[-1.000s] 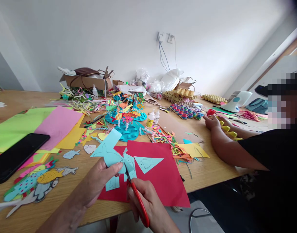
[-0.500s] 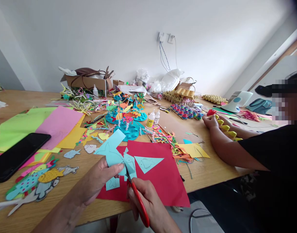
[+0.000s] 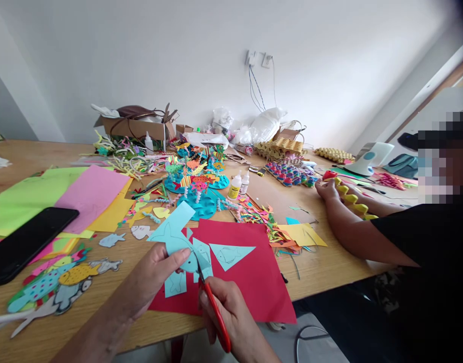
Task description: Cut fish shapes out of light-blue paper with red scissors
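My left hand (image 3: 161, 267) pinches a light-blue paper (image 3: 178, 229) with a fish drawn on it, thumb on top. In my right hand (image 3: 231, 307) are red-handled scissors (image 3: 218, 315), their blades at the right edge of that paper, by the fish's head. Below lies a red sheet (image 3: 254, 272), bearing a blue paper triangle (image 3: 231, 255) with a fish outline and another blue piece (image 3: 176, 284), partly hidden by my left hand. Cut-out paper fish (image 3: 79, 274) lie in a pile to the left of my forearm.
A black phone (image 3: 35, 244) rests on coloured sheets (image 3: 93, 194) at left. Glue bottles (image 3: 235, 186), paper scraps (image 3: 254, 214) and a blue egg-carton base (image 3: 201, 204) with paper fish stand ahead. At right, a co-worker's hand (image 3: 328, 190) holds a painted egg-carton strip (image 3: 350, 198).
My left thumb has shifted slightly back on the blue paper, and more of the fish's head, with its eye, shows. The scissors stay close to the same spot. The co-worker's head has lowered slightly.
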A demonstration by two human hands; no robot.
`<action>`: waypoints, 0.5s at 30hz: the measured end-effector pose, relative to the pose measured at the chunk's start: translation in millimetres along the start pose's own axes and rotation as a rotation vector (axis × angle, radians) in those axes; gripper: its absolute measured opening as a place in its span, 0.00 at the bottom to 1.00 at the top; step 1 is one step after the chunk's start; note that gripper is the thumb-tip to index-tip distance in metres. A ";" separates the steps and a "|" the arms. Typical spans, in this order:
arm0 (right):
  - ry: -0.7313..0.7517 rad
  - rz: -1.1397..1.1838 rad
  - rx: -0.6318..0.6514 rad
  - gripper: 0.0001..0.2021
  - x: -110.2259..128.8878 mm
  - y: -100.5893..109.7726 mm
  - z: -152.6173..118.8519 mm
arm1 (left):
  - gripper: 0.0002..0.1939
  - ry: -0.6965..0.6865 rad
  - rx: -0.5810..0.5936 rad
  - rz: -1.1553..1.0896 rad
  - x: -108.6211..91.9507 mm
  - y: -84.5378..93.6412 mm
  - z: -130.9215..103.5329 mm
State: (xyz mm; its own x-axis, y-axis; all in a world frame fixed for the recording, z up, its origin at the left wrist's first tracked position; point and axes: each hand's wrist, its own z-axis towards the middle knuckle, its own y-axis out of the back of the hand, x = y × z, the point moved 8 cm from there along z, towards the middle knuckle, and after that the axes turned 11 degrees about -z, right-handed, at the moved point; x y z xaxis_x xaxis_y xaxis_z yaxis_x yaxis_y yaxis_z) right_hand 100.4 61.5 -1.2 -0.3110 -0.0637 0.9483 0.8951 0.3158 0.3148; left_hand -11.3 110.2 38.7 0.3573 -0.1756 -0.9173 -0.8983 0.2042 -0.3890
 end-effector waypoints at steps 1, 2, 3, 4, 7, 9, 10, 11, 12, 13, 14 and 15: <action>-0.001 0.019 0.001 0.25 0.6 -0.5 0.1 | 0.13 -0.008 0.000 0.016 -1.0 -0.8 -0.2; 0.002 0.037 0.003 0.25 1.4 -1.0 0.1 | 0.13 -0.008 0.005 0.031 -1.1 -2.1 -0.6; 0.006 0.056 0.004 0.26 2.4 -1.4 0.1 | 0.13 -0.004 0.014 0.041 -0.8 -3.8 -1.1; 0.009 0.075 0.005 0.26 3.2 -1.7 0.0 | 0.13 0.004 0.023 0.049 0.0 -5.4 -1.7; 0.012 0.125 0.017 0.27 4.6 -3.0 -0.4 | 0.16 0.019 0.026 0.062 3.1 -7.1 -3.0; 0.010 0.135 0.017 0.27 4.5 -3.0 -0.8 | 0.17 0.015 0.029 0.063 4.7 -7.2 -3.1; 0.010 0.135 0.014 0.26 4.2 -2.8 -1.1 | 0.17 0.014 0.036 0.064 5.6 -7.5 -3.0; 0.008 0.136 0.011 0.26 3.8 -2.6 -1.3 | 0.17 0.013 0.043 0.063 6.6 -7.8 -2.7; 0.007 0.137 0.007 0.26 3.2 -2.6 -1.5 | 0.17 0.014 0.046 0.061 7.6 -7.9 -2.3; 0.007 0.136 0.005 0.26 2.8 -2.6 -1.6 | 0.17 0.018 0.044 0.060 8.7 -7.6 -1.9; 0.010 0.137 0.004 0.26 2.7 -2.8 -1.7 | 0.17 0.020 0.036 0.060 9.5 -6.9 -1.5; 0.013 0.137 0.003 0.27 2.6 -2.9 -1.7 | 0.17 0.025 0.027 0.061 10.3 -6.2 -1.3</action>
State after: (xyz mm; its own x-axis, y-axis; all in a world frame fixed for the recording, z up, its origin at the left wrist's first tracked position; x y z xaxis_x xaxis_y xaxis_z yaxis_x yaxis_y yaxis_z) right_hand 97.6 58.9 0.4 -0.1815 -0.0322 0.9829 0.9280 0.3250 0.1820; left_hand -2.4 105.9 31.8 0.2953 -0.1857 -0.9372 -0.9108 0.2414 -0.3348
